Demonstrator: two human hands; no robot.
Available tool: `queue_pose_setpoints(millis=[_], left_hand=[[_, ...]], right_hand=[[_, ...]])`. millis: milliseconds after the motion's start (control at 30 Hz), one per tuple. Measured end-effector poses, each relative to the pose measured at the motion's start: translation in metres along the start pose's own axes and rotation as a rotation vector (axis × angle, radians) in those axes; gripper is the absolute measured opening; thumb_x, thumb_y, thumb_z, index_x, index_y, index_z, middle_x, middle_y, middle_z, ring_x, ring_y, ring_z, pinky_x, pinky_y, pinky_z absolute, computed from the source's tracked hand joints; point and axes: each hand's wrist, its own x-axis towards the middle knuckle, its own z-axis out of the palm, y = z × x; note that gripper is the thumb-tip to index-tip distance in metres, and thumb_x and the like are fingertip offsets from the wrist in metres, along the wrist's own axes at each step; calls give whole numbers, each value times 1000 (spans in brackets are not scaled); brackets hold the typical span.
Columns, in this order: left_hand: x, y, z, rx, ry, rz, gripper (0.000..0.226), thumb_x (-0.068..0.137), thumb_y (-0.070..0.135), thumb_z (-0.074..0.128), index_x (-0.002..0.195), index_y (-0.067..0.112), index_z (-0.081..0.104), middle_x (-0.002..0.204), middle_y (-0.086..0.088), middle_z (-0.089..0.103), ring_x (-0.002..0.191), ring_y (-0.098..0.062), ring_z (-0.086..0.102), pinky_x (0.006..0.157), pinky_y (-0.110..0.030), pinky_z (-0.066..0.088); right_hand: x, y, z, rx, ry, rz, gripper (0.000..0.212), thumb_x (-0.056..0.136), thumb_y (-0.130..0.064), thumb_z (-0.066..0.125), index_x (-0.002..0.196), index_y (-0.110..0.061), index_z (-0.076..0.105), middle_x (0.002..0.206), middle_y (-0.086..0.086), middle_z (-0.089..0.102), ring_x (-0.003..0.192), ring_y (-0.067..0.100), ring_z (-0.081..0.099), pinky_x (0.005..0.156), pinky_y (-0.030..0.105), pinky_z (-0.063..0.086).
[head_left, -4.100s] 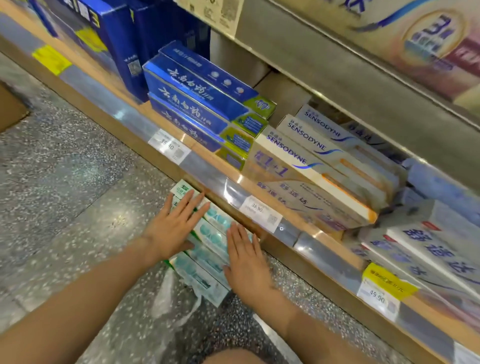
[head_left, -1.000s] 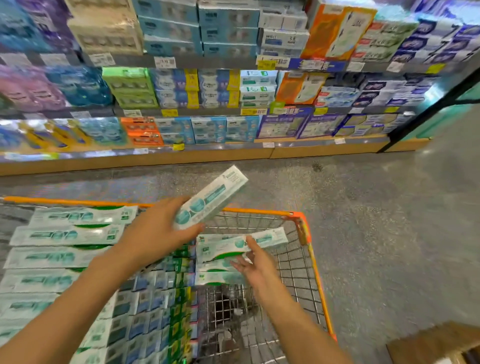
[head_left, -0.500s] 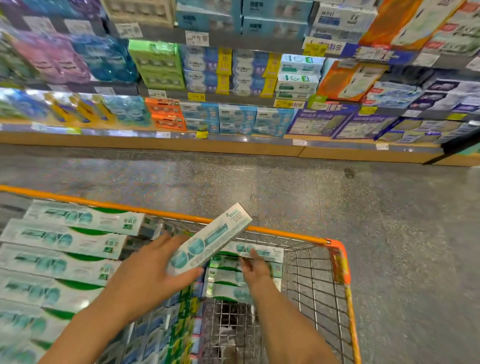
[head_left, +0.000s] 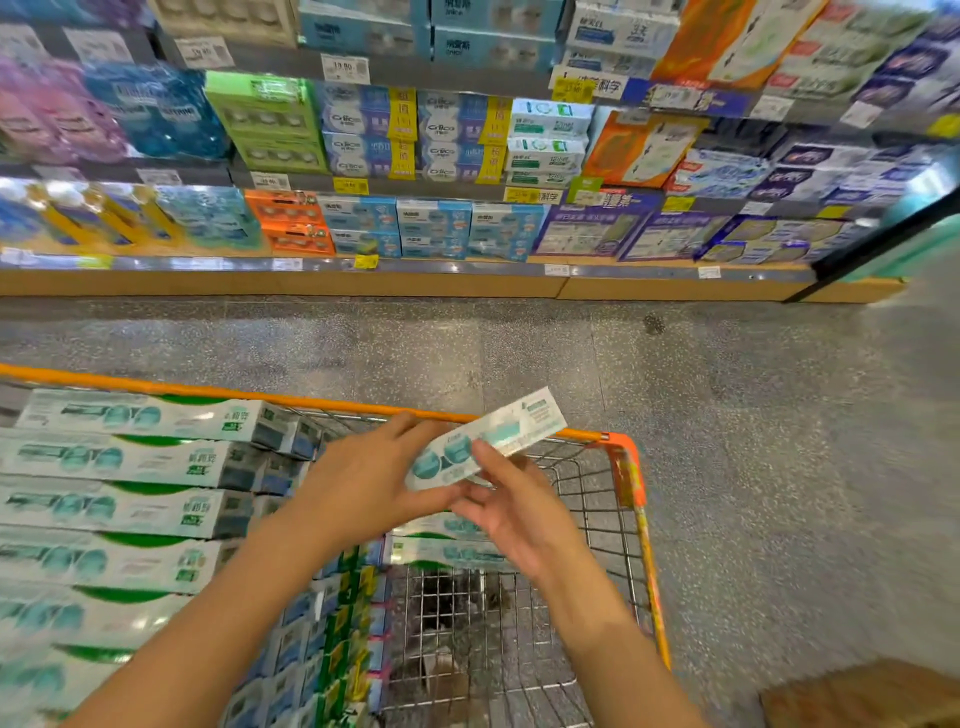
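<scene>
My left hand (head_left: 371, 480) grips the lower end of a white and teal toothpaste box (head_left: 498, 434), held tilted above the orange-rimmed wire cart (head_left: 626, 467). My right hand (head_left: 511, 512) has come up under the box, and its index finger and thumb touch the box near the middle. Stacks of the same toothpaste boxes (head_left: 130, 467) fill the cart's left side, and a few more (head_left: 447, 551) lie flat in the right part under my hands.
The cart's wire floor (head_left: 467, 639) shows at the right. Beyond a strip of speckled grey floor (head_left: 519, 343) runs a long shelf (head_left: 415, 280) packed with boxed goods and price tags. A brown cardboard box (head_left: 862, 696) sits at the bottom right corner.
My right hand has lifted from the boxes lying in the cart up to the box held by my left hand. Earlier, both hands pressed on boxes on the floor by another shelf.
</scene>
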Motion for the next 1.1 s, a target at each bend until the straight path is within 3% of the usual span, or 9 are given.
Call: queue_pose_setpoints(millis=[67,167,267,400,567,733,867,1000,1100], left_hand=[[3,4,3,72,-46,32,99,57,90,13,142,40,29,137,18,37,108,-8,54,63,-18,34],[2,-6,1,-93,-91,17,113,46,99,12,142,42,28,142,16,37,125,-7,41,91,-23,37],[-6,-23,-7,-259,-22,-83,99,61,92,35,143,38,28,143,11,39,128,-10,39,104,-31,34],[-19,-40,-12,-369,80,-151,77,70,64,49,140,39,31,128,16,46,114,-2,42,100,-27,37],[-35,-51,-8,-359,114,-132,70,71,82,40,132,53,25,113,37,41,109,6,44,94,-24,39],[-47,-60,-3,-356,103,-147,68,65,82,36,128,59,24,114,39,42,108,16,44,90,-19,41],[-51,-62,-1,-361,94,-162,62,65,81,35,124,64,24,114,38,43,105,25,38,87,-13,35],[-51,-62,1,-360,83,-169,64,64,87,32,124,64,24,116,35,46,109,14,44,91,-17,37],[-52,-58,-3,-330,72,-152,68,63,90,28,125,61,26,117,32,47,110,10,46,92,-19,39]], right_hand=[[-4,5,-2,-45,130,-94,60,65,-11,72,120,-1,52,100,16,70,88,27,69,69,38,60],[-6,11,-16,31,214,-136,42,79,-5,66,118,-1,53,103,17,69,89,28,68,69,37,60],[11,22,-46,125,357,-63,43,85,-3,63,125,4,48,105,18,65,89,29,65,63,32,59],[46,52,-86,128,516,85,35,87,-5,63,118,5,53,118,21,57,105,32,59,74,36,59],[83,86,-108,145,649,149,44,87,-9,63,124,10,49,110,22,57,90,28,60,53,29,58],[113,100,-111,113,669,161,56,90,-17,63,137,1,40,110,12,59,98,24,61,100,36,46],[133,103,-114,186,780,120,72,83,-10,70,144,-5,31,136,22,48,72,24,59,91,34,52],[134,102,-116,170,800,152,56,87,-4,63,137,2,39,113,23,61,72,25,60,61,27,57],[121,102,-115,83,740,185,47,91,1,55,135,6,40,119,26,58,90,29,63,80,33,56]])
